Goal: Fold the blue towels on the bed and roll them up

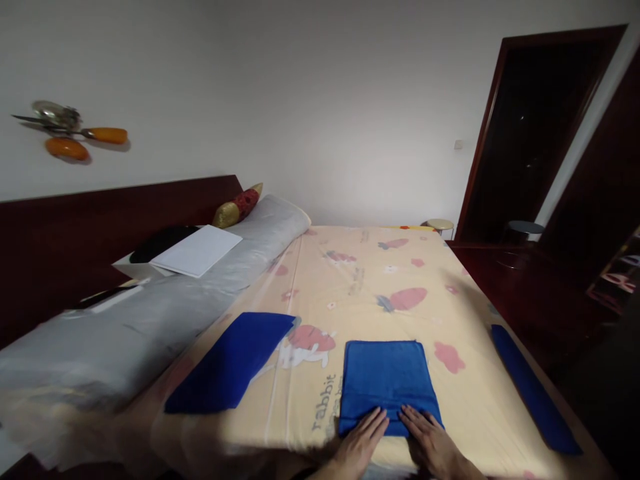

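A blue cloth (387, 373), folded into a near square, lies flat on the bed in front of me. My left hand (364, 440) rests on its near edge, fingers stretched out and pressed down. Close beside it, my right hand (429, 437) lies on the same edge with its fingers extended. Neither hand grasps the fabric. Small creases run across the cloth under the fingertips. Another folded blue cloth (233, 363) is spread to the left. A long, narrow blue cloth (535, 390) lies along the bed's right edge.
The bed has a cream sheet (370, 280) with rabbit and carrot prints. Grey covered bedding (200, 300) lines the headboard side, bearing a white box lid (200, 250) and a red and gold cushion (240, 205). Stools (440, 225) stand past the far right corner, near a dark doorway (545, 133).
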A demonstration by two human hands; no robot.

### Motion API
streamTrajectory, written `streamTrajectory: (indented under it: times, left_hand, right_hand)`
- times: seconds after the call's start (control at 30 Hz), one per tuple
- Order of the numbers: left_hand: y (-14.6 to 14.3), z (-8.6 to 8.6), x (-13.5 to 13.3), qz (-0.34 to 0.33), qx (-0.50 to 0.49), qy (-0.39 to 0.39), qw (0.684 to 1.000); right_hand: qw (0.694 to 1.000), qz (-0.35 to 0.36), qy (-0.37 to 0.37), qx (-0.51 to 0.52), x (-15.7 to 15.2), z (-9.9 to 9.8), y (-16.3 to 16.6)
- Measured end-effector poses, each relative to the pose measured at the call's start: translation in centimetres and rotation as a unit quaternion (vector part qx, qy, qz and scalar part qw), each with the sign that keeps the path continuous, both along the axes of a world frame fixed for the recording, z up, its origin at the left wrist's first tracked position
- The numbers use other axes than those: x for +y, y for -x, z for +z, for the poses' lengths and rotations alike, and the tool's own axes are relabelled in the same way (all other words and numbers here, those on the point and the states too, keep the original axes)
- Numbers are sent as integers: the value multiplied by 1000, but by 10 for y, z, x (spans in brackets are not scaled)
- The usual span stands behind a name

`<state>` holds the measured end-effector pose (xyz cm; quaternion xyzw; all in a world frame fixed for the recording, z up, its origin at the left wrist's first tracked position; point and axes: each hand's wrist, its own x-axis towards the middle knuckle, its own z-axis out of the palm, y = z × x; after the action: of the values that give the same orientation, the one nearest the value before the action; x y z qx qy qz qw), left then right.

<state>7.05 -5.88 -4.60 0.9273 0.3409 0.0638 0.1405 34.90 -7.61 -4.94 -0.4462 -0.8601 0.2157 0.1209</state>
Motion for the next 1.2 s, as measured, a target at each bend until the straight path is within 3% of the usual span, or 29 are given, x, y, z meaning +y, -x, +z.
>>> streamTrajectory:
  times: [0.13,0.27,0.5,0.7,0.83,1.03,1.2]
  left_hand:
    - [10,17,0,-20,-2,-20,1000]
    - [27,36,8,7,29,-42,999]
    - [51,44,18,44,30,-1,999]
    - [13,41,7,6,27,41,999]
    - [-3,37,3,-20,6,42,999]
    - [40,39,21,64,26,-25,997]
    - [75,40,31,102,36,-82,991]
  right_hand:
    - [999,-35,3,-3,0,4,-10]
    - [995,-99,-15,-30,3,6,-24]
    - [985,-153,-22,-77,8,22,-21]
    - [999,-40,8,-4,3,39,1]
    - [999,-6,41,0,-1,33,0]
    - [987,-152,-20,-52,10,18,-31]
    - [981,-179,-36,-65,14,17,-41]
